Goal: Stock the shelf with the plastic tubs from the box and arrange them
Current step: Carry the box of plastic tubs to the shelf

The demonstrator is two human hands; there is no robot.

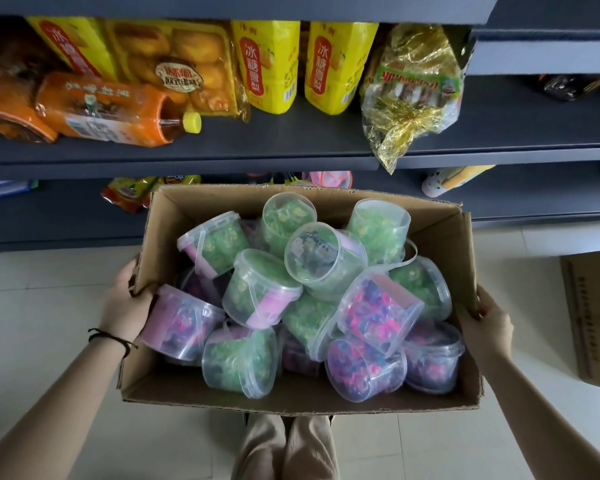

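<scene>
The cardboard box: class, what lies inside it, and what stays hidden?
Inside the cardboard box lie heaped clear plastic tubs, some with green contents, some with pink and purple. The tubs cover the box floor and partly hide the lower tubs, so a full count is impossible.

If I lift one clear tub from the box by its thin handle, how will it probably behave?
The tub looks stiff and probably light, filled with small loose pieces. Hung from its thin handle, it would likely swing. Its round wall may let it roll if laid sideways.
</scene>
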